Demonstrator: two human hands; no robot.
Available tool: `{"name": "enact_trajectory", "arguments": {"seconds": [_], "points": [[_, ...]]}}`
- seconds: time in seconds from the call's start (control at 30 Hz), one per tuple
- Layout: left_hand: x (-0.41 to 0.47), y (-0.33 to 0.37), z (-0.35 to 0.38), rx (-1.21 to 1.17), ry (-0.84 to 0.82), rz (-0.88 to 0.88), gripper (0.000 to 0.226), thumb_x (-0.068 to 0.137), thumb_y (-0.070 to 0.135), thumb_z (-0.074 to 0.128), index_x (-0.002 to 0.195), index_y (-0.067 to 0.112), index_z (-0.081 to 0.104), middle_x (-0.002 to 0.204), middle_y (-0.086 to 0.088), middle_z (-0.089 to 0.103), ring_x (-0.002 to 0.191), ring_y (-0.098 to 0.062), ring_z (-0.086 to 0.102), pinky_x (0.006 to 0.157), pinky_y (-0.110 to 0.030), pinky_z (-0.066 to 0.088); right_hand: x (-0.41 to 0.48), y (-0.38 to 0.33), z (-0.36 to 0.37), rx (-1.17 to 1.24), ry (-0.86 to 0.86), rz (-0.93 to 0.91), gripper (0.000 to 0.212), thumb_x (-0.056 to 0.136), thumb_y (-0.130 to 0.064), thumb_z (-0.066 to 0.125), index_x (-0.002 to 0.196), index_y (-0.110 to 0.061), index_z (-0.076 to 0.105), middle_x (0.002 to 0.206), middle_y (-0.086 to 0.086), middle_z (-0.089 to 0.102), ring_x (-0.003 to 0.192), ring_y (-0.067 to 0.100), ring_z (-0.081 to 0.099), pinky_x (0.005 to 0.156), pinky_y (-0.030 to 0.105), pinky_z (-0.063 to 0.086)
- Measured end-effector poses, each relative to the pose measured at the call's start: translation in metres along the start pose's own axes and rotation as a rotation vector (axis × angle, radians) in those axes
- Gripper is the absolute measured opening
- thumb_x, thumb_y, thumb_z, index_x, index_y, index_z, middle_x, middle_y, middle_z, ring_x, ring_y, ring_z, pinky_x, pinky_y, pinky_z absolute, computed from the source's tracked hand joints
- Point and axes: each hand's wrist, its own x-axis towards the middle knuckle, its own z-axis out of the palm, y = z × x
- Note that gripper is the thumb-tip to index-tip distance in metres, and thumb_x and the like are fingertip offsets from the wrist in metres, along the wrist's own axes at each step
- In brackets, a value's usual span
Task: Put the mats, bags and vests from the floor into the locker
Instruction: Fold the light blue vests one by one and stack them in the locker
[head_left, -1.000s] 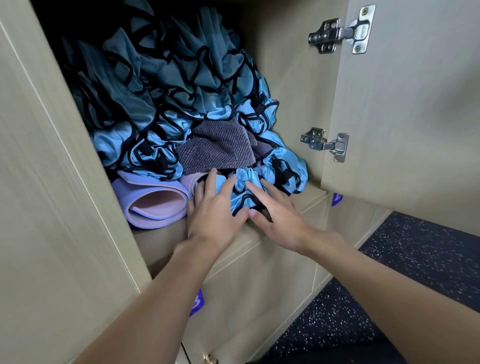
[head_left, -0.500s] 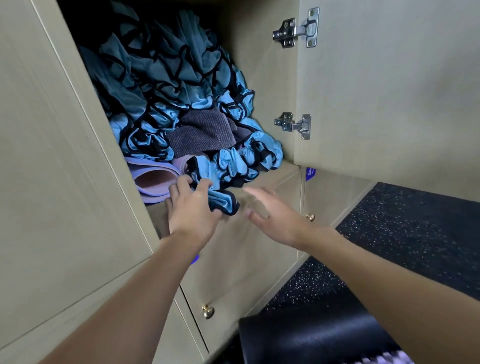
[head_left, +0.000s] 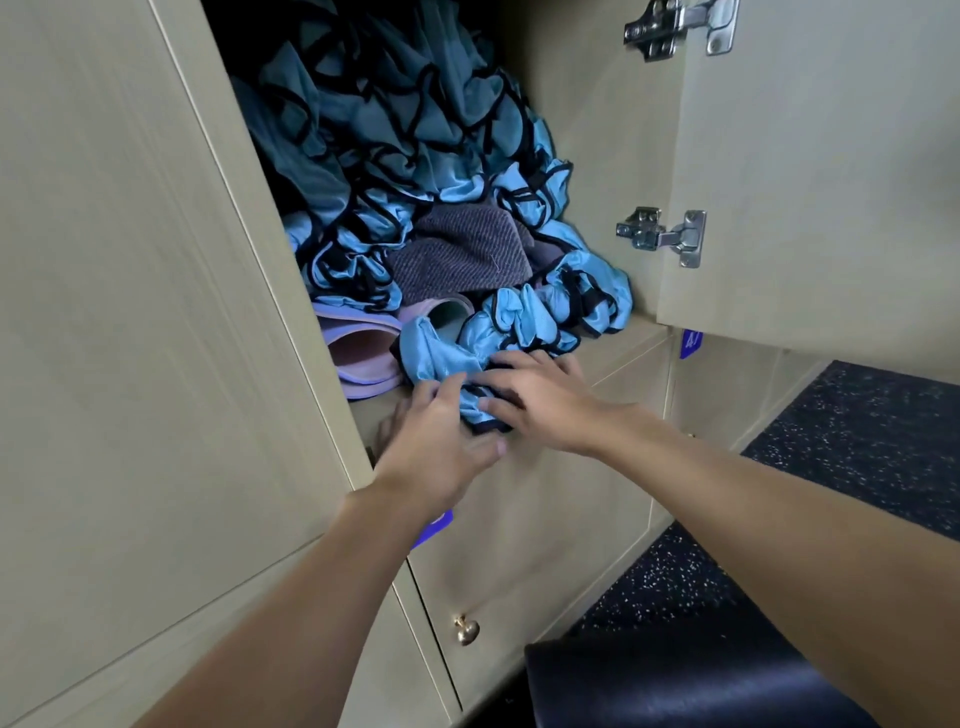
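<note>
The open locker (head_left: 613, 348) is stuffed with a heap of blue, black-trimmed vests (head_left: 405, 130). A grey knitted bag (head_left: 462, 254) lies in the middle of the heap, and rolled purple mats (head_left: 358, 348) lie at the bottom left. One end of a blue vest (head_left: 441, 358) spills over the locker's front edge. My left hand (head_left: 431, 447) grips that end from below, thumb over the cloth. From the right, my right hand (head_left: 540, 400) presses on it with spread, fairly straight fingers.
The locker door (head_left: 831, 156) stands open on the right, on two metal hinges. A closed lower locker with a brass knob (head_left: 466, 630) is under my hands. A dark padded object (head_left: 649, 680) lies on the speckled black floor (head_left: 857, 441) at the bottom right.
A vest end slipped out over the front edge; my left hand caught it. My right hand, briefly lifted off, has come back onto the cloth beside my left.
</note>
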Motion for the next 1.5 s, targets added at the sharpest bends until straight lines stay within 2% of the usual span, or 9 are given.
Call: {"name": "enact_trajectory", "arguments": {"seconds": [0.17,0.3,0.4,0.53,0.7,0.87,1.07,1.27,1.5], "points": [[0.015,-0.002,0.005,-0.016,0.034,-0.064,0.065,0.092,0.051,0.054,0.147,0.025,0.033,0.148,-0.003,0.046,0.135,-0.025,0.041,0.108,-0.039,0.031,0.031,0.006,0.001,0.144,0.039,0.0,0.044,0.089,-0.049,0.063,0.129,-0.033,0.058,0.134,-0.007,0.045,0.126,0.015,0.043,0.103,0.041,0.03],[0.03,-0.005,0.01,0.028,0.062,-0.107,0.058,0.095,0.052,0.049,0.145,0.026,0.037,0.147,0.001,0.048,0.136,-0.022,0.04,0.109,-0.039,0.027,0.051,0.013,0.008,0.197,0.089,0.02,0.037,0.084,-0.048,0.07,0.115,-0.028,0.063,0.115,-0.006,0.048,0.107,0.014,0.052,0.096,0.04,0.04],[0.039,-0.003,0.015,0.035,0.072,-0.164,0.053,0.095,0.052,0.047,0.142,0.027,0.042,0.144,0.0,0.049,0.137,-0.022,0.039,0.111,-0.041,0.023,0.064,0.016,0.009,0.155,0.1,0.082,0.035,0.084,-0.052,0.068,0.108,-0.028,0.062,0.108,-0.007,0.043,0.104,0.016,0.052,0.088,0.038,0.041],[0.038,0.0,0.016,0.012,0.111,-0.159,0.05,0.094,0.051,0.049,0.138,0.027,0.047,0.137,-0.001,0.054,0.133,-0.023,0.043,0.109,-0.042,0.027,0.069,0.013,0.01,0.099,0.117,0.119,0.036,0.084,-0.054,0.066,0.104,-0.025,0.061,0.111,-0.003,0.046,0.106,0.019,0.051,0.094,0.042,0.039],[0.029,-0.003,0.012,-0.015,0.18,-0.125,0.05,0.093,0.049,0.053,0.138,0.028,0.049,0.132,-0.004,0.06,0.122,-0.028,0.054,0.101,-0.042,0.041,0.049,0.012,0.01,0.221,0.18,0.086,0.036,0.085,-0.049,0.067,0.11,-0.023,0.064,0.113,-0.004,0.051,0.106,0.017,0.053,0.098,0.044,0.037],[0.016,0.001,0.008,-0.041,0.153,-0.13,0.056,0.091,0.05,0.055,0.141,0.029,0.046,0.139,-0.004,0.051,0.128,-0.028,0.048,0.105,-0.043,0.039,0.027,0.006,0.006,0.349,0.195,0.12,0.042,0.088,-0.045,0.064,0.124,-0.025,0.059,0.126,-0.004,0.051,0.114,0.019,0.055,0.104,0.046,0.039],[-0.003,0.023,0.0,-0.02,0.172,-0.075,0.051,0.089,0.044,0.06,0.135,0.024,0.052,0.137,-0.01,0.043,0.127,-0.036,0.042,0.106,-0.046,0.036,-0.036,0.004,-0.013,0.391,0.145,0.152,0.038,0.094,-0.033,0.059,0.129,-0.017,0.055,0.129,0.001,0.046,0.111,0.022,0.055,0.101,0.042,0.043],[-0.024,0.089,0.024,-0.159,-0.046,0.186,0.045,0.09,0.037,0.062,0.132,0.022,0.057,0.129,-0.008,0.059,0.119,-0.029,0.055,0.1,-0.043,0.045,-0.135,0.043,-0.036,0.34,0.17,0.251,0.033,0.096,-0.024,0.057,0.128,-0.015,0.056,0.134,0.005,0.045,0.1,0.019,0.057,0.094,0.035,0.047],[-0.079,0.189,0.109,-0.285,-0.322,0.339,0.022,0.088,0.037,0.065,0.106,0.025,0.065,0.104,0.001,0.065,0.098,-0.022,0.062,0.091,-0.037,0.05,-0.297,0.119,-0.049,0.239,0.174,0.528,0.02,0.092,-0.009,0.056,0.108,-0.002,0.065,0.1,0.009,0.055,0.083,0.018,0.051,0.083,0.026,0.042]]}}
